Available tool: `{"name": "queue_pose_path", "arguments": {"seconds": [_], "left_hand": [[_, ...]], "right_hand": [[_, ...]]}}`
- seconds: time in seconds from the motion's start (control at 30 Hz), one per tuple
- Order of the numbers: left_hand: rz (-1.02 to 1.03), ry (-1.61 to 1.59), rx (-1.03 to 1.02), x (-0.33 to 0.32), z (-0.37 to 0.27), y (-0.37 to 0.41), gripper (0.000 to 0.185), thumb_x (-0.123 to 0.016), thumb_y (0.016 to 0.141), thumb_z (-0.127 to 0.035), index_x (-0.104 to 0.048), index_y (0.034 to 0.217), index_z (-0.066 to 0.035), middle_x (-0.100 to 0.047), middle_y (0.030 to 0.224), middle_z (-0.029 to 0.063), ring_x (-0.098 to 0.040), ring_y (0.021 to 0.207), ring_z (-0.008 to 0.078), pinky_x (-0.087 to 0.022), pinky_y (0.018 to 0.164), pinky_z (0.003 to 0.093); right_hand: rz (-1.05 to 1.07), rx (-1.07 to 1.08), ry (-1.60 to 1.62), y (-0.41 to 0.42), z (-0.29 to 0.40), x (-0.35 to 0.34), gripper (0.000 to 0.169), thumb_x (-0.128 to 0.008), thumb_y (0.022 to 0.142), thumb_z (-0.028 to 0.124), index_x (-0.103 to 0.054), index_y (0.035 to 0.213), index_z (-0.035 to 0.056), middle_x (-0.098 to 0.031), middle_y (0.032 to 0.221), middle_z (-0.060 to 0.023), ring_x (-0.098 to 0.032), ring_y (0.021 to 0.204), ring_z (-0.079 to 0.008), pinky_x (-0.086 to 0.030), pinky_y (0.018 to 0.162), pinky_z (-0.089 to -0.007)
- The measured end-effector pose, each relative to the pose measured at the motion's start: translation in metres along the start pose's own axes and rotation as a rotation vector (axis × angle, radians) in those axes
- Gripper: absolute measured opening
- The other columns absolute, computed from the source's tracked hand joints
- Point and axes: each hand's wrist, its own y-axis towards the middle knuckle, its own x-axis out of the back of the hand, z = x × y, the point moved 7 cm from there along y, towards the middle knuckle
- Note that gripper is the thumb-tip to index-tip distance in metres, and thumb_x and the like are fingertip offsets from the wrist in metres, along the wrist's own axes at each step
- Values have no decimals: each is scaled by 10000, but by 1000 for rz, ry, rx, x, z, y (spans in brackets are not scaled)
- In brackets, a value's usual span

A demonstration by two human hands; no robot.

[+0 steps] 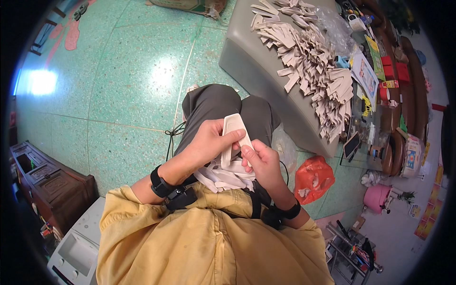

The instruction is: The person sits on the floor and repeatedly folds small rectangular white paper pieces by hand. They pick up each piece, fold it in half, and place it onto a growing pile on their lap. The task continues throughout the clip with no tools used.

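Above my lap I hold a long, cream-coloured folded piece (233, 123), apparently of fabric, with a pointed far end and lines along its face. My left hand (210, 139) grips its upper part, with the thumb pressed across the face. Lower down, my right hand (263, 161) pinches the near right part between thumb and fingers. Several white strips (222, 181) lie loose across my lap below the hands. A large heap of similar cream folded pieces (302, 53) spreads over a grey padded bench (245, 39) to the right.
Beside my right leg sit a red plastic bag (313, 180) with pale scraps and a clear plastic bag (285, 148). A glass table beyond the bench carries a phone (351, 145), papers (365, 73) and a white mug (356, 23). A black cord (174, 132) hangs by my left leg.
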Motion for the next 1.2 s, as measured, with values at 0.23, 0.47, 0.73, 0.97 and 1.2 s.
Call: {"name": "queue_pose_path", "arguments": {"seconds": [0.23,0.47,0.73,0.97,1.2], "left_hand": [[164,-322,81,2,-7,6,292,-601,941,-301,-679,973,-22,-690,842,42,-623,760,75,-482,712,213],[213,-83,36,-2,12,6,153,-640,916,-148,-685,939,-3,-684,806,15,-575,675,33,-440,582,185],[271,-116,78,-14,10,-5,197,-604,933,-173,-678,956,8,-683,813,38,-578,668,59,-464,593,213],[181,-173,86,-1,0,1,395,-503,982,-355,-668,866,-15,-645,751,28,-575,660,87,-464,600,237],[207,-31,15,0,14,5,263,-612,936,-287,-678,859,-44,-617,741,-23,-528,646,58,-422,577,195]], "right_hand": [[-4,-78,127,-12,7,4,266,-543,978,185,-570,771,20,-556,639,-23,-495,521,-70,-407,484,-209],[-25,147,75,-2,14,5,191,-560,967,147,-597,854,-3,-607,730,-18,-532,630,-51,-440,571,-209],[-72,243,-179,-1,21,18,140,-583,949,112,-596,903,-19,-648,783,-10,-575,703,-42,-466,630,-206],[51,15,101,2,5,20,148,-584,951,145,-602,896,10,-634,750,-6,-557,648,-37,-450,581,-198],[36,11,55,-5,7,16,156,-571,960,142,-594,916,-5,-643,785,-17,-572,688,-46,-471,622,-209]]}}
